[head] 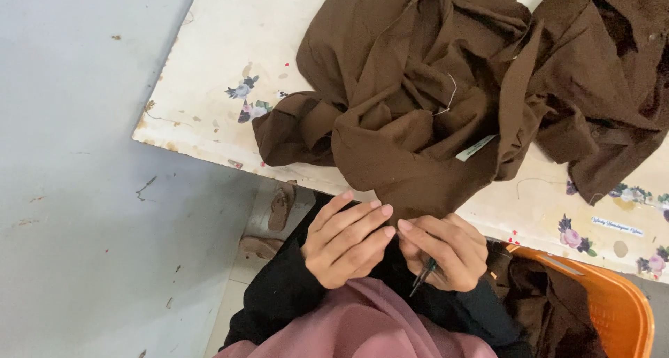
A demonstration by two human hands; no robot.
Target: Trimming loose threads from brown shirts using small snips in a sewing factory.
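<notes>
**A:** Below the table edge, the left hand (346, 241) pinches a hanging fold of the crumpled dark brown cloth (446, 93) heaped on the flower-printed white table (209, 86).

**B:** Yep, and the right hand (446, 252) is closed round a small dark thread snipper (423, 276), touching the same fold. Orange plastic basket (613, 302) sits just beside.

The brown fabric (432, 100) heaps over the middle and far right of the tabletop (209, 86), and one fold hangs over the near edge, right onto the left hand (345, 243) and right hand (446, 250). The tabletop's left part lies bare, so a hand can pass there. To the near right, an orange basket (620, 302) holding dark cloth blocks the way. On the left, open grey floor (77, 191) gives room; sandals (275, 222) lie under the tabletop edge.
</notes>
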